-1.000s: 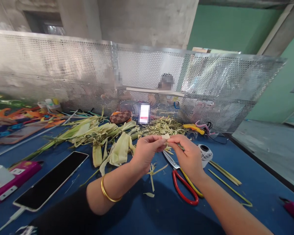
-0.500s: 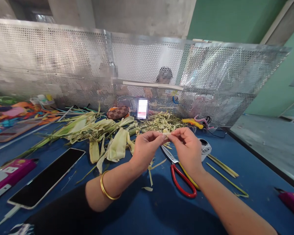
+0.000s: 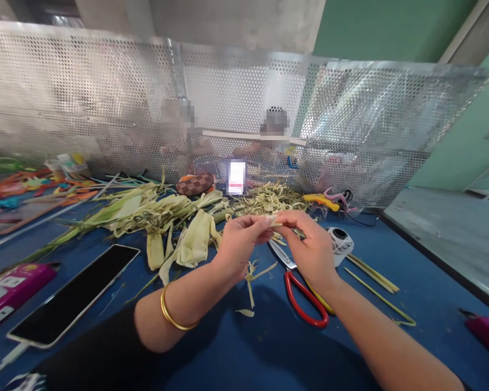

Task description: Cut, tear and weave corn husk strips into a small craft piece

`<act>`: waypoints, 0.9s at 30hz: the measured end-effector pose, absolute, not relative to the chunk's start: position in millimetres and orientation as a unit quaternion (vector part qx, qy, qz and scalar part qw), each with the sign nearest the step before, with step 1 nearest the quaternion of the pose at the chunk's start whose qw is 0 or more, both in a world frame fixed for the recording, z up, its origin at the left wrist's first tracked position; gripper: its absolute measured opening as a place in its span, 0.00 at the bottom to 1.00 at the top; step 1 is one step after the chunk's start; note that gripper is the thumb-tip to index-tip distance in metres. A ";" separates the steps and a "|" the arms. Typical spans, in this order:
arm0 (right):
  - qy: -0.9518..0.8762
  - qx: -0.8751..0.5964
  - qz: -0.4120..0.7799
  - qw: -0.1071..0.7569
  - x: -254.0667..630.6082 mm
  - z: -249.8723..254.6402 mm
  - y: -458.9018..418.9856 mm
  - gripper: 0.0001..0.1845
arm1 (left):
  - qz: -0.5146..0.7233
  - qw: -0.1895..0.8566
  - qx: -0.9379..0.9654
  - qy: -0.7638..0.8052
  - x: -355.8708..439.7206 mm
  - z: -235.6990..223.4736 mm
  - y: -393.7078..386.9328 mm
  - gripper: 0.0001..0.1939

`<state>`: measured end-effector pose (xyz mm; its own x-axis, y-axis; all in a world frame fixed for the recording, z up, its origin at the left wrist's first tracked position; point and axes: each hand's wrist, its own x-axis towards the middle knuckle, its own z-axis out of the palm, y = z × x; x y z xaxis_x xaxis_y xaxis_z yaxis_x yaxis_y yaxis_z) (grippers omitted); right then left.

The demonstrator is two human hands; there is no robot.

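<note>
Between my fingertips is a small pale strip of husk. My left hand pinches one end and my right hand the other, both raised over the blue table. Below my right hand lie scissors with one red and one yellow handle, their blades pointing away from me; that hand partly hides them. Loose husk strips rest on the table under my left hand. Beyond my hands is a heap of shredded husk, and to its left a pile of larger corn husks.
A black-screened phone with a cable and a purple power strip lie at left. Right of my hand are a white spool and thin stalks. A yellow-handled tool lies by a perforated panel; two people are behind it.
My fingers have shifted slightly on the husk strip, and my left fingers now curl in more beneath it. The view has moved a little.
</note>
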<state>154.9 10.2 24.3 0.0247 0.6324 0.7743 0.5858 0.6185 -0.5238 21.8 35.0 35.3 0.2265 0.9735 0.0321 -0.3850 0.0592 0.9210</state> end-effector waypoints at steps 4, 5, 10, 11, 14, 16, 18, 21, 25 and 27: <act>-0.695 -0.435 0.007 0.573 155.0 23.0 11.0 0.06 | 0.515 0.675 0.419 0.321 20.3 36.1 34.1 0.08; -0.694 -0.435 0.009 0.574 155.2 22.9 11.3 0.06 | 0.514 0.681 0.416 0.315 19.9 36.4 34.1 0.08; -0.695 -0.434 0.015 0.573 157.0 24.2 12.5 0.06 | 0.492 0.695 0.424 0.307 18.3 38.4 34.4 0.11; -0.699 -0.432 0.013 0.571 157.4 24.9 12.6 0.06 | 0.490 0.695 0.425 0.309 17.9 38.9 34.3 0.10; -0.708 -0.427 0.021 0.562 157.9 27.7 12.1 0.05 | 0.492 0.689 0.430 0.314 16.4 39.8 33.7 0.10; -0.709 -0.431 0.031 0.557 157.8 28.9 11.2 0.05 | 0.489 0.686 0.436 0.318 15.5 39.8 33.2 0.09; -0.705 -0.437 0.033 0.558 157.9 29.1 10.4 0.05 | 0.488 0.688 0.437 0.314 15.2 39.3 32.9 0.09; -0.701 -0.442 0.027 0.558 158.4 27.5 10.4 0.06 | 0.497 0.694 0.428 0.295 16.1 38.1 33.7 0.08; -0.692 -0.443 0.044 0.569 158.4 26.2 11.6 0.05 | 0.495 0.693 0.432 0.297 17.7 36.8 35.9 0.08; -0.687 -0.447 0.056 0.571 157.3 26.6 11.3 0.05 | 0.496 0.678 0.449 0.304 18.1 36.6 36.2 0.08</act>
<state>157.3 11.3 26.6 0.0511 0.6767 0.7344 0.5496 0.5950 -0.5865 18.1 36.2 36.6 0.3226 0.9460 0.0329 -0.3993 0.1045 0.9108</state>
